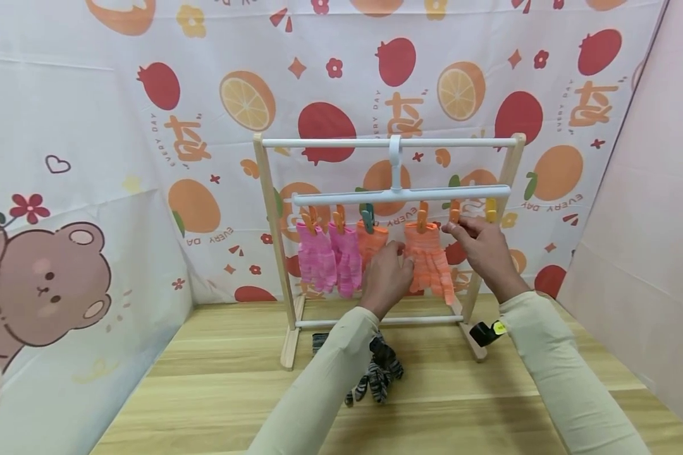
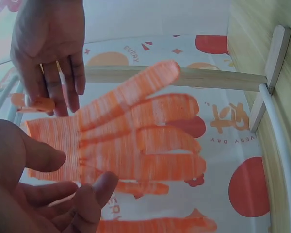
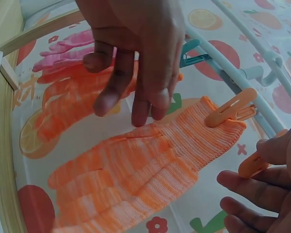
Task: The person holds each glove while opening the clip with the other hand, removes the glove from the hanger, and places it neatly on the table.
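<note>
Orange knit glove (image 1: pixel 429 259) is hanging by its cuff off the white hanger (image 1: pixel 341 199), with one orange peg (image 1: pixel 422 216) on the cuff edge. Right hand (image 1: pixel 486 248) is pinching another orange peg (image 1: pixel 454 211) between thumb and fingers, just beside that cuff and close to the bar; can't tell if the peg is clipped onto anything. Left hand (image 1: pixel 388 275) is on the other side, fingers loosely bent and not gripping; whether it's brushing the knit, I can't tell. So the hands are apart, cuff between them.

Further left there's a second orange glove (image 1: pixel 370 240) under a teal peg (image 1: pixel 367 218), then two pink gloves (image 1: pixel 317 259) on orange pegs. Yellow peg (image 1: pixel 491 210) at the right end. Hanger's hooked over the top rod (image 1: pixel 330 143) of a wooden stand (image 1: pixel 276 234) on the worktop (image 1: pixel 222 379). Dark striped gloves (image 1: pixel 381 373) lie below, partly behind the left sleeve (image 1: pixel 324 379).
</note>
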Action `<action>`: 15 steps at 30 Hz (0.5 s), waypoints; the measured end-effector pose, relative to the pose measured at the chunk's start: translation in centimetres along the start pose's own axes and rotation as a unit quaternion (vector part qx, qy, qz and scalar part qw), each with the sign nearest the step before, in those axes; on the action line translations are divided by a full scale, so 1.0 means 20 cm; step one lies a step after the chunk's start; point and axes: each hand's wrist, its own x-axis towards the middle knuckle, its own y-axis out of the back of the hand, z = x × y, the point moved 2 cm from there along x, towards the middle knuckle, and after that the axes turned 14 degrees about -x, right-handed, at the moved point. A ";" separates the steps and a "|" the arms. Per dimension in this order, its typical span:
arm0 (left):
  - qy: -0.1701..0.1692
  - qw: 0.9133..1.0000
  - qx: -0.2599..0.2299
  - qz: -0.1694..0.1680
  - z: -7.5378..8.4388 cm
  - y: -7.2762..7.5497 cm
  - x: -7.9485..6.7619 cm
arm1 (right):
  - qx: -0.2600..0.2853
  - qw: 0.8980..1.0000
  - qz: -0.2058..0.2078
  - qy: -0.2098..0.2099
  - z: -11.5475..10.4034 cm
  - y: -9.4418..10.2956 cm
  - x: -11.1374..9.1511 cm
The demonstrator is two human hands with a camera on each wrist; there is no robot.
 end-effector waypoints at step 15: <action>0.049 0.996 -0.077 0.010 0.00 -0.03 0.12 | -0.022 0.999 -0.025 -0.040 0.01 -0.05 0.01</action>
